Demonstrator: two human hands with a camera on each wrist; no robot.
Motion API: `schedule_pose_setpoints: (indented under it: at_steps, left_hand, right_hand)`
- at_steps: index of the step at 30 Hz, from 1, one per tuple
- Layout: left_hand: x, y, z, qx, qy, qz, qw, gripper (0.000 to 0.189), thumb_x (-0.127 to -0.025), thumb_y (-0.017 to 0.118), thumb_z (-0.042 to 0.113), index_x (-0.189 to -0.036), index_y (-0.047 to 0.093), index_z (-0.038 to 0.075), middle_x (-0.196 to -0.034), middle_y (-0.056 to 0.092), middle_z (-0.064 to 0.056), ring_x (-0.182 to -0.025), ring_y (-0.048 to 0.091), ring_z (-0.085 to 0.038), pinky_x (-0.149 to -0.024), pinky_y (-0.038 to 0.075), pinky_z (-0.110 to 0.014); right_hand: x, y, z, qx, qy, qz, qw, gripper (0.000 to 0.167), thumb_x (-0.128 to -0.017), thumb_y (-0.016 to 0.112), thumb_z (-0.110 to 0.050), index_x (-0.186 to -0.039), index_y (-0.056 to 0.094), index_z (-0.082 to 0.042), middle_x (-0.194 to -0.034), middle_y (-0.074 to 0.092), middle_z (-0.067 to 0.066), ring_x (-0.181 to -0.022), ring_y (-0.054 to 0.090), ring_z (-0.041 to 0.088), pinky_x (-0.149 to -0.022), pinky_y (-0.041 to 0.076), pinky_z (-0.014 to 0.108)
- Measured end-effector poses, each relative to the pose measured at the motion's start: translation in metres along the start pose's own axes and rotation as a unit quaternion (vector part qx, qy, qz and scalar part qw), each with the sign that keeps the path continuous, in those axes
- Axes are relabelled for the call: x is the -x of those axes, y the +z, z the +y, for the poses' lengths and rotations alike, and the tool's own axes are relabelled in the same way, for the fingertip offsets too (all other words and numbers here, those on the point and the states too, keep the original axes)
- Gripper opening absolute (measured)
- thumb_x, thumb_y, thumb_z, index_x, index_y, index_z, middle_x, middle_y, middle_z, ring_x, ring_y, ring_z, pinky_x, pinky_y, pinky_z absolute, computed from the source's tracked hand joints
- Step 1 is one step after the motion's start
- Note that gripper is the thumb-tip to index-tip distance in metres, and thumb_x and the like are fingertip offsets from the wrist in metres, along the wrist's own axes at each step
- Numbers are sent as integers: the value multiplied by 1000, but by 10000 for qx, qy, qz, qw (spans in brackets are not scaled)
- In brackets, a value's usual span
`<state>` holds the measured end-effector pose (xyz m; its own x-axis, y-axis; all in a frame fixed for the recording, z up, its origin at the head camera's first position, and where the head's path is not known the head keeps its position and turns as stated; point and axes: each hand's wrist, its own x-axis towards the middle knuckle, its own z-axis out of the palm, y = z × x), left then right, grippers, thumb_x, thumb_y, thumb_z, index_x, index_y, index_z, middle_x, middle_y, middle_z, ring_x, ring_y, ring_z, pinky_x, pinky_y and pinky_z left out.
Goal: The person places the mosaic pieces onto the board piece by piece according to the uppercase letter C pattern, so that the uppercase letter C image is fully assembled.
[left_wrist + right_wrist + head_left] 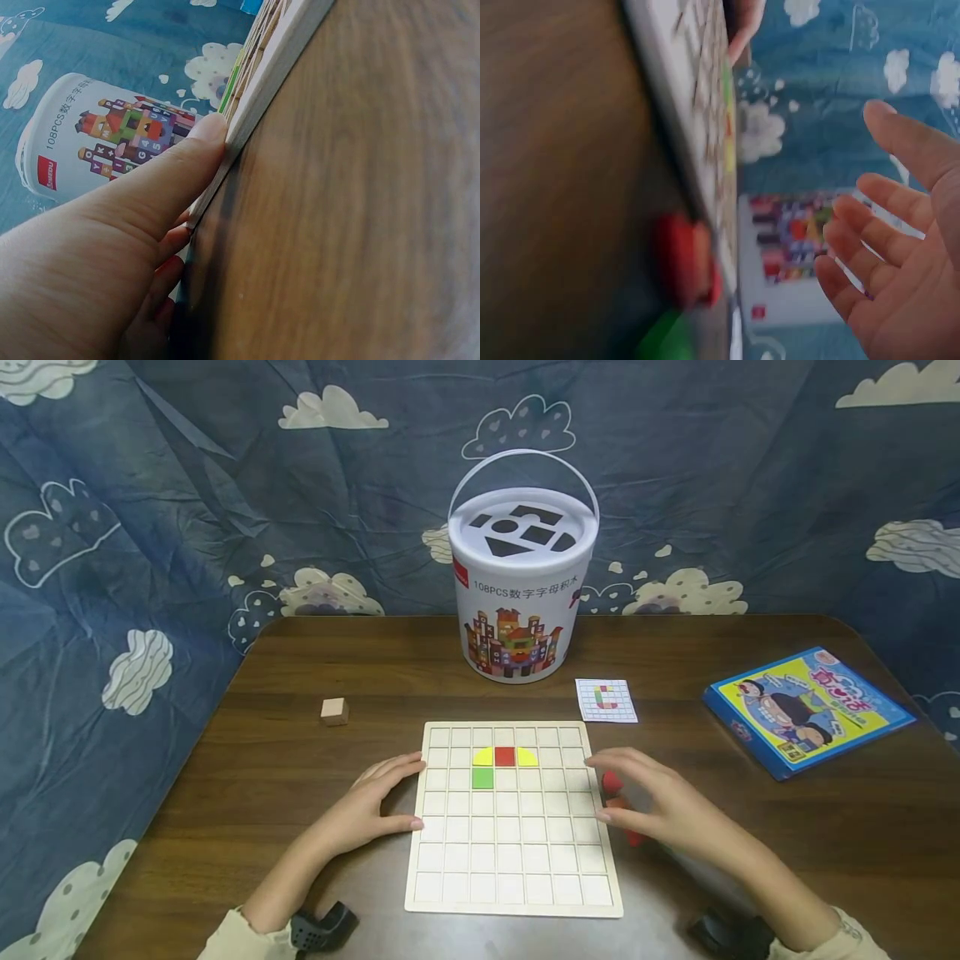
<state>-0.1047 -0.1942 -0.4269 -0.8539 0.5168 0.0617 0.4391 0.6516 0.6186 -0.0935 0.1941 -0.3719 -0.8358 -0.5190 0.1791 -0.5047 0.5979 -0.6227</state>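
1. The grid board (pixel 513 860) lies flat on the tabletop (pixel 300 777) just in front of the person, its long sides running toward the bucket at 12 o'clock.
2. The left hand (pixel 371 806) rests at the board's 9 o'clock edge; its fingers (pixel 199 146) are nearly straight and press against the board's side (pixel 262 90), gripping nothing.
3. The right hand (pixel 660 806) hovers at the board's 3 o'clock edge, fingers (pixel 870 247) spread and relaxed, holding nothing.
4. Partly hidden beneath the right hand lie red blocks (pixel 613 783), touching or just beside the board's rim; the right wrist view shows one red block (pixel 682 259) against the edge with something green (pixel 664 341) beside it, too blurred to identify with certainty.
5. On the board, near its 12 o'clock end, a red square (pixel 505 757) sits between two yellow quarter-rounds (pixel 483 757), and a green square (pixel 483 778) fills the cell just below the left yellow piece.
6. A white bucket (pixel 517 602) with a shape-sorting lid and a raised handle stands at 12 o'clock, well beyond the board.
7. A small pattern card (pixel 606 700) lies between the bucket and the board's far right corner.
8. A plain wooden cube (pixel 334 711) sits alone at about 10 o'clock.
9. A blue boxed book (pixel 810 710) lies at about 2 o'clock, near the tabletop's right edge.
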Motion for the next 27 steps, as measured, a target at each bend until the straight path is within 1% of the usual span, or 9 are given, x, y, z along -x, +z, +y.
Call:
schedule_pose_setpoints:
  at_steps: [3, 7, 10, 13, 15, 18, 22, 25, 27]
  left_hand:
    - [0, 0, 0, 20, 6, -5, 10000, 76, -73, 66, 51, -135, 41, 14, -142, 32, 0, -129, 26, -25, -101, 21, -50]
    - [0, 0, -1, 4, 42, 12, 10000, 76, -73, 66, 51, -134, 41, 14, -142, 32, 0, -129, 26, -24, -101, 21, -49]
    - [-1, 1, -1, -5, 52, 16, 10000, 76, -73, 66, 50, -135, 41, 14, -142, 32, 0, -129, 26, -24, -101, 21, -49]
    - [-1, 1, -1, -2, 43, 4, 10000, 76, -73, 66, 51, -135, 41, 14, -142, 32, 0, -129, 26, -24, -101, 21, -50]
    - [-1, 1, -1, 9, 38, 4, 10000, 76, -73, 66, 51, -135, 41, 14, -142, 32, 0, -129, 25, -25, -101, 21, -50]
    - [-1, 0, -1, 29, 32, 6, 10000, 76, -73, 65, 52, -135, 41, 14, -142, 31, 0, -129, 25, -25, -100, 22, -50]
    - [-1, 0, -1, 31, 42, 14, 10000, 76, -73, 65, 52, -135, 41, 14, -142, 31, 0, -129, 26, -24, -100, 22, -50]
    - [0, 1, -1, 28, 52, 17, 10000, 76, -73, 65, 52, -135, 41, 14, -142, 31, 0, -129, 26, -24, -100, 22, -50]
    - [0, 1, -1, 32, 47, 22, 10000, 76, -73, 65, 51, -135, 41, 14, -142, 32, 0, -129, 26, -24, -100, 22, -49]
  right_hand:
    - [14, -3, 10, 78, 117, -30, 9999, 50, -75, 73, -28, -119, 55, -12, -117, 53, -3, -107, 49, 15, -86, 43, 37]
    - [32, -5, 24, 128, 210, 19, 9997, 50, -73, 74, -27, -117, 56, -12, -115, 55, -5, -106, 48, 11, -88, 36, 19]
    - [44, -5, 34, 139, 239, -19, 9996, 51, -73, 75, -28, -118, 55, -12, -115, 55, -4, -106, 48, 10, -87, 32, 12]
    - [54, -7, 40, 188, 401, -288, 9986, 52, -74, 73, -32, -119, 54, -15, -115, 54, -4, -104, 48, 8, -85, 36, 15]
    - [60, -9, 43, 257, 424, -468, 9977, 51, -75, 71, -34, -119, 54, -17, -114, 54, -4, -102, 48, 7, -82, 39, 17]
    - [65, -11, 47, 311, 273, -650, 9970, 46, -77, 70, -32, -118, 55, -19, -113, 53, -4, -100, 48, 7, -81, 41, 18]
    - [66, -10, 51, 331, -97, -596, 9976, 38, -78, 70, -21, -113, 57, -17, -109, 53, -4, -94, 50, 6, -77, 43, 18]
    - [65, -9, 53, 321, -304, -441, 9980, 33, -76, 72, -13, -107, 60, -15, -103, 55, -6, -86, 52, 4, -71, 46, 19]
    - [64, -8, 54, 303, -404, -389, 9980, 31, -75, 72, -11, -103, 61, -14, -98, 55, -7, -80, 52, 3, -66, 47, 20]
